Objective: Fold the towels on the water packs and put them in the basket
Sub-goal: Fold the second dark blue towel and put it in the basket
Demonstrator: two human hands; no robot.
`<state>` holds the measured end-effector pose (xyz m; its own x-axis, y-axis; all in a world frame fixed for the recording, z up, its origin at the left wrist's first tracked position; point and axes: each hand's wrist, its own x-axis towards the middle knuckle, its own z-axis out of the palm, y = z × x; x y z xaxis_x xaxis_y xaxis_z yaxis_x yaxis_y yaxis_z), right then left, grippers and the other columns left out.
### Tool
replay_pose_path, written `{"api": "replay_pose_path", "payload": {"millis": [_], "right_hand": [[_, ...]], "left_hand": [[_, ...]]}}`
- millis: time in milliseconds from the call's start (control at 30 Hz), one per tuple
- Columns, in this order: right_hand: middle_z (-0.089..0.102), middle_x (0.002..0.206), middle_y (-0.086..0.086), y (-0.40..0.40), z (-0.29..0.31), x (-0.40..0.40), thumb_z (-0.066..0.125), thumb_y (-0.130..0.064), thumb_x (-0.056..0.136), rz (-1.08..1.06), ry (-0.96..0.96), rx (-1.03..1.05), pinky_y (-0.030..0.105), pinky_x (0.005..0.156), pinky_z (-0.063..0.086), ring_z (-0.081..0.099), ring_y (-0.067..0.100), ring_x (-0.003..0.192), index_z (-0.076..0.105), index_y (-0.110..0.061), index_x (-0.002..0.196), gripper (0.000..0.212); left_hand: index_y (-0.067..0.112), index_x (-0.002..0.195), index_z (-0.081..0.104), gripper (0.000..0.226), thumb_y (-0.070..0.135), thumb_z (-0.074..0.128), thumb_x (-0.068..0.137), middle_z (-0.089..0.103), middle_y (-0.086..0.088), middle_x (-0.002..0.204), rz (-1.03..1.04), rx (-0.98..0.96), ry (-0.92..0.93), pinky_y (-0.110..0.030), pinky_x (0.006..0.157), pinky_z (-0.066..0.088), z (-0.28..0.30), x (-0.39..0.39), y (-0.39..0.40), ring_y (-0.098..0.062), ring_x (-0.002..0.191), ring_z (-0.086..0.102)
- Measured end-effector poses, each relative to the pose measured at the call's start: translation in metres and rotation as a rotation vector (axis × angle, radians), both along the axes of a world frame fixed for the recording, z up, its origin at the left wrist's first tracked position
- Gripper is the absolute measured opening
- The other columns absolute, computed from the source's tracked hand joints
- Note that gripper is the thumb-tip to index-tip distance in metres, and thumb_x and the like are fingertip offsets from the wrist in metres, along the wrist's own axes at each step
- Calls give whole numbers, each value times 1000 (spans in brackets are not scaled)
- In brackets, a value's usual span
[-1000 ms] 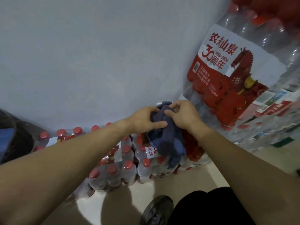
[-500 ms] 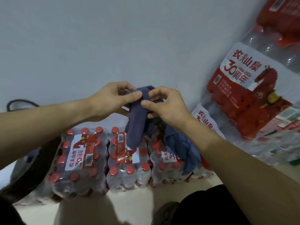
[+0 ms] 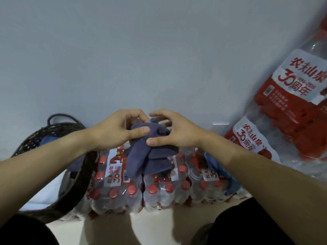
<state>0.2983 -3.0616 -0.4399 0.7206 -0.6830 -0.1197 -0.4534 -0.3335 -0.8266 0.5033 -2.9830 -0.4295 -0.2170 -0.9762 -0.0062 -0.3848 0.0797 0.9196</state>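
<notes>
**One towel in hand, at least one more waiting, basket partly filled**

Both hands worked close together above the water packs [image 3: 134, 188], which stood in a row on the floor against the far wall. The left hand [image 3: 116, 131] pinched the dark purple-grey towel [image 3: 148, 152] between thumb and fingers near its top. The right hand [image 3: 175, 133] was half open, its thumb pressed on the cloth and its fingers spread loosely above it, so it steadied the towel rather than clamped it. The towel hung in bunched, uneven layers just over the middle pack; no neat fold showed, so the folding looked barely under way.

To the right, a lighter blue towel [image 3: 219, 170] lay draped over the right-hand pack, unfolded and untouched. That one seemed left to do.

The dark woven basket [image 3: 58, 129] sat on the left, just beside the left-hand pack. Some blue cloth [image 3: 47, 140] showed inside it, probably a towel already put away, though how well folded it was could not be told. Larger wrapped bottle packs [image 3: 290, 103] were stacked at the right.

By this reading the task stood somewhere in the middle: one towel likely stored, one being folded, one yet to be picked up.
</notes>
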Motion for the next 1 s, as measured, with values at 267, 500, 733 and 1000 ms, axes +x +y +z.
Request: {"api": "replay_pose_path", "payload": {"millis": [267, 500, 733, 1000], "right_hand": [[53, 68, -1, 10, 8, 23, 83, -56, 65, -10, -27, -91, 31, 59, 42, 52, 10, 61, 60, -7, 81, 56], [70, 90, 4, 20, 10, 30, 80, -55, 69, -69, -40, -47, 39, 78, 57, 69, 17, 85, 63, -14, 88, 48], [70, 101, 8, 23, 10, 28, 80, -26, 81, -161, -133, 59, 39, 88, 57, 66, 20, 100, 62, -14, 91, 23], [67, 87, -5, 15, 5, 31, 81, -21, 78, -339, -112, -49, 24, 68, 53, 66, 11, 77, 61, -23, 88, 23]], "left_hand": [[24, 87, 72, 39, 59, 75, 71, 75, -7, 90, 106, 41, 23, -39, 83, 55, 9, 14, 2, -18, 85, 68], [18, 84, 71, 10, 11, 77, 81, 75, -7, 88, 164, -5, 67, -24, 72, 56, 8, 24, 2, -15, 80, 69], [15, 107, 64, 29, 6, 75, 82, 74, -7, 93, 183, -51, -36, -23, 79, 57, 3, 28, 1, -18, 85, 71], [22, 85, 70, 34, 53, 77, 70, 74, 3, 77, 195, -22, -409, -36, 74, 58, -4, 44, -3, -14, 75, 70]]}}
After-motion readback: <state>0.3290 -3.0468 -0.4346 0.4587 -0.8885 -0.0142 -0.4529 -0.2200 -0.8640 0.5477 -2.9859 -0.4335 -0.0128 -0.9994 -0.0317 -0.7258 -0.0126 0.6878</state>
